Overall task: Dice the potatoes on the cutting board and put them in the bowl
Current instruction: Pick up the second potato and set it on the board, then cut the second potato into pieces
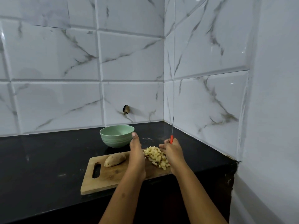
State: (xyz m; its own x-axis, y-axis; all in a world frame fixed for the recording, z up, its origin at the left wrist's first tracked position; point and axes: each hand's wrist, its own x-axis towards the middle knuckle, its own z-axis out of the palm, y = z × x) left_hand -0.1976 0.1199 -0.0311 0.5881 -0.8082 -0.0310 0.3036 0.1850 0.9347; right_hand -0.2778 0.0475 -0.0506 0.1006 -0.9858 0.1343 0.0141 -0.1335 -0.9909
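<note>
A wooden cutting board [103, 178] lies on the black counter. A pile of diced potato [156, 156] sits on its right part, and a whole unpeeled potato [114, 159] lies to the left. My left hand [136, 154] stands on edge with straight fingers against the left side of the pile. My right hand [174, 155] flanks the pile on the right and grips a red-handled knife [171, 139], blade pointing up. A green bowl [117, 135], showing nothing inside, stands just behind the board.
The black counter [48, 159] ends at a tiled wall behind and a tiled side wall on the right. A small dark hole [126, 109] marks the back wall. The counter's front edge runs just below the board.
</note>
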